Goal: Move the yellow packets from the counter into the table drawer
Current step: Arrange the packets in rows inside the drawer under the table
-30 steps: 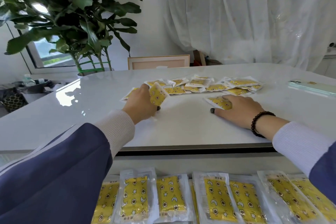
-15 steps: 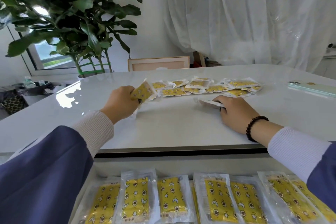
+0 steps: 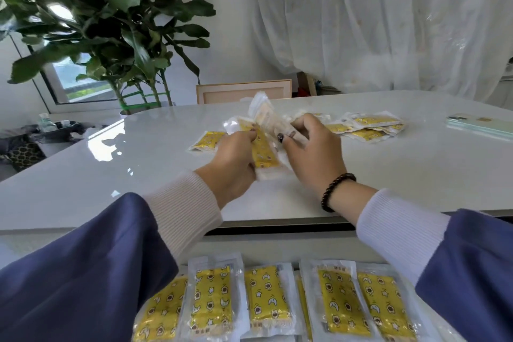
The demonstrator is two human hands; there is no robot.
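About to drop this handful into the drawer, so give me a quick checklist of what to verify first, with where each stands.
1. Left hand grips a yellow packet: ok.
2. Right hand holds the pale packet: ok.
3. Drawer open below the counter edge: ok.
4. Free space among the drawer packets: cannot tell.
5. Counter emptied: not ok, one stray packet and a far pile remain.

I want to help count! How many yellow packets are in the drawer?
6 in view, in a row, left to right: packet one, two, three, four, a sliver, five, six. Sleeves may hide more.
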